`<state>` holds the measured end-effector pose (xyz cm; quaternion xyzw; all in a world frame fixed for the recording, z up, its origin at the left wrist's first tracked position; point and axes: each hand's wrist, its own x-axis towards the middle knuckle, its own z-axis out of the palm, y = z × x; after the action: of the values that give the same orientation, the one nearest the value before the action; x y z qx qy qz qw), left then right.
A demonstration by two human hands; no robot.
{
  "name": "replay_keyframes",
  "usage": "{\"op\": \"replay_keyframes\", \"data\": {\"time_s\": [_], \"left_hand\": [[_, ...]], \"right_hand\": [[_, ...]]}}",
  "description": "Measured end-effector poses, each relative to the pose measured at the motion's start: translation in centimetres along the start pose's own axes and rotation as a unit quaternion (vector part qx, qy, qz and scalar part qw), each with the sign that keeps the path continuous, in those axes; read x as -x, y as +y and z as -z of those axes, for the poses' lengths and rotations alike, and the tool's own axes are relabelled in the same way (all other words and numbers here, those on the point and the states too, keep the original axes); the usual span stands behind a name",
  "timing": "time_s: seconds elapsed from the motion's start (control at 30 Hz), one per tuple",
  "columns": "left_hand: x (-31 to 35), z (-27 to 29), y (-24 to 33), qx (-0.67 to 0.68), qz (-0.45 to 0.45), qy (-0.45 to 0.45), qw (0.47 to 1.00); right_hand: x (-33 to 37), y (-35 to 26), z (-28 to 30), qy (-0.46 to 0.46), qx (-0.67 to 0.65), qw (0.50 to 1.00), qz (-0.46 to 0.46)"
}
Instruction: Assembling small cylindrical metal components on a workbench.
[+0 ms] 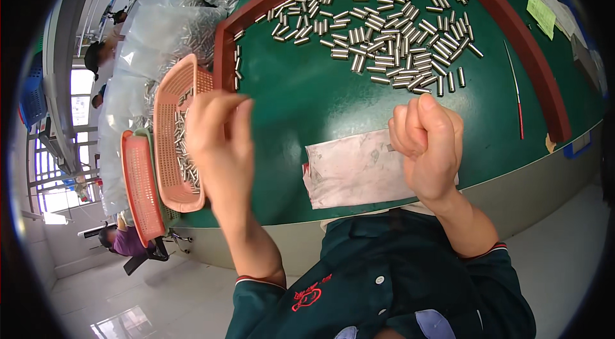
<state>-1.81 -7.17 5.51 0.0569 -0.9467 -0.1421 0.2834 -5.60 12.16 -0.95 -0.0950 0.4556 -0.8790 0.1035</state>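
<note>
My left hand (221, 140) is at the near right side of a long pink plastic basket (168, 140), partly over its rim. Its thumb stands apart from the fingers, and slight motion blur softens it. Inside the basket lie many small metal pins (186, 169). My right hand (428, 140) is closed above the right end of a stained whitish cloth (355, 172); whatever it may hold is hidden. Beyond that hand, a heap of shiny cylindrical metal pins (400, 38) spreads over the green tabletop (288, 108).
A dark red wooden border (512, 25) frames the work area. On the right lies a thin red-handled tool (520, 118). Clear plastic bags of metal parts (186, 31) stand at the far left. Another pink basket (141, 185) and a green one sit at the left edge.
</note>
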Motion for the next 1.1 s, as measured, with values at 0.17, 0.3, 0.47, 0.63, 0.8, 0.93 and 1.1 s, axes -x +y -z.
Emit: {"op": "replay_keyframes", "data": {"time_s": [0.17, 0.3, 0.47, 0.63, 0.8, 0.93, 1.1], "left_hand": [[-2.2, -7.3, 1.1, 0.019, -0.121, -0.093, 0.988], [-2.7, -9.6, 0.3, 0.015, -0.124, -0.106, 0.986], [-2.5, -9.3, 0.5, 0.025, -0.127, -0.17, 0.977], [0.4, -5.5, 3.2, 0.071, -0.126, -0.286, 0.947], [4.6, -5.5, 4.7, 0.166, -0.087, -0.299, 0.936], [5.3, -5.9, 4.7, 0.181, -0.05, -0.251, 0.95], [5.5, -6.0, 4.6, 0.193, -0.046, -0.243, 0.95]], "right_hand": [[0.1, 0.1, -0.2, -0.003, -0.017, 1.0, 0.007], [0.3, 0.0, -0.3, -0.002, -0.013, 1.0, 0.0], [0.4, -0.2, -0.3, 0.013, -0.01, 1.0, -0.011], [-0.1, 0.0, 0.0, 0.025, -0.036, 0.999, -0.001], [-0.1, -0.4, -0.1, 0.036, -0.054, 0.998, -0.013], [-0.3, -0.5, 0.4, 0.04, -0.083, 0.995, -0.032], [-0.4, -0.5, 0.4, 0.025, -0.088, 0.995, -0.033]]}}
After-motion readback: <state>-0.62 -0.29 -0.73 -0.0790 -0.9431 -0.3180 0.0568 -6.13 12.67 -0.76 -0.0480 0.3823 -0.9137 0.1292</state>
